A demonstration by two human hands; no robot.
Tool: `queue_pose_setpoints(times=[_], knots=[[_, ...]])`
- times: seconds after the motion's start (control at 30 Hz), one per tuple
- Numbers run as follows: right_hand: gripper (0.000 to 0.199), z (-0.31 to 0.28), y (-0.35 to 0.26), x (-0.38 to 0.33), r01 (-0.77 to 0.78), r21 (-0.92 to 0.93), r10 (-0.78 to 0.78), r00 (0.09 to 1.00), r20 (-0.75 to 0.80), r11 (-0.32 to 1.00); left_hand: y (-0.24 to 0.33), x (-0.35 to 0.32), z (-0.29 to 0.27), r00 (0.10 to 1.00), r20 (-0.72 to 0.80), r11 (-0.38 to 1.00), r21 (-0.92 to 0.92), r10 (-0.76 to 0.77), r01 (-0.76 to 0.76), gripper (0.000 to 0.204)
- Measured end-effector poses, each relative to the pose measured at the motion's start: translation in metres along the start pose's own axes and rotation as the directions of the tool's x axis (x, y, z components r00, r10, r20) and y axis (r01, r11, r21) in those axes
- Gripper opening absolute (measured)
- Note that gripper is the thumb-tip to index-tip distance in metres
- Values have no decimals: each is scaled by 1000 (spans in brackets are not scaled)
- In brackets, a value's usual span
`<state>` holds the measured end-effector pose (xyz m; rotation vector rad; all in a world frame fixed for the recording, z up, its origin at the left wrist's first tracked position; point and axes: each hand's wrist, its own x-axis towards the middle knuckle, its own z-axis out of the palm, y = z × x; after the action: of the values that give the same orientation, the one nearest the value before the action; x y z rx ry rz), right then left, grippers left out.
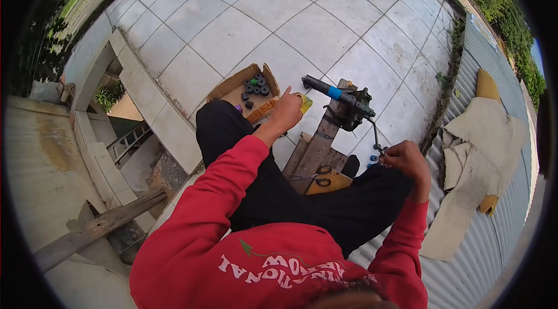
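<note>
My left hand (286,114) is beside the cardboard box (224,89), index finger stretched out and the other fingers curled on a shiny yellow piece (306,103); its exact kind is unclear. A dark hand-cranked machine (354,110) sits on a wooden plank (315,145). Out of it, toward the upper left, points a black cylinder with a blue band (334,93). My right hand (407,161) is closed around the end of the machine's crank handle (376,133). Several small black rolls (258,83) and a green one lie in the box.
Scissors with dark handles (321,176) rest on the plank's near end, between my legs. Small blue pieces (373,159) lie by my right hand. To the right, a tan cloth (482,146) covers part of a corrugated metal sheet (482,251). Light tiles (256,7) pave the floor ahead.
</note>
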<state>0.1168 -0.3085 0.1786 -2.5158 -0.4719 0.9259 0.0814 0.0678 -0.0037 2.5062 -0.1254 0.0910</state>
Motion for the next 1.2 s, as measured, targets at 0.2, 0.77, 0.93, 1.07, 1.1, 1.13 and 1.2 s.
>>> queue_pose_setpoints(times=[0.2, 0.77, 0.93, 1.07, 1.1, 1.13, 1.2], knots=[[17, 50, 33, 37, -88, 86, 48, 920, 388, 992, 2, 1, 4, 996, -77, 997, -61, 38, -42, 10], [26, 123, 143, 197, -189, -186, 174, 980, -94, 964, -2, 2, 9, 996, 26, 995, -40, 89, -88, 21], [26, 95, 147, 216, -231, -159, 157, 913, -375, 960, -4, -3, 14, 983, -15, 982, -46, 182, -183, 15], [23, 71, 138, 227, -113, -70, 62, 861, -505, 991, -9, -5, 15, 990, 50, 991, -7, 132, -132, 13], [23, 61, 133, 229, -111, -72, 60, 861, -505, 991, -10, -5, 15, 990, 50, 991, -21, 132, -131, 12], [23, 50, 128, 231, -125, -78, 64, 842, -536, 989, -11, -5, 15, 990, 49, 991, -36, 133, -131, 11], [20, 33, 124, 225, -130, -76, 60, 800, -596, 989, -3, -3, 7, 986, 137, 995, -9, 98, -97, 10]])
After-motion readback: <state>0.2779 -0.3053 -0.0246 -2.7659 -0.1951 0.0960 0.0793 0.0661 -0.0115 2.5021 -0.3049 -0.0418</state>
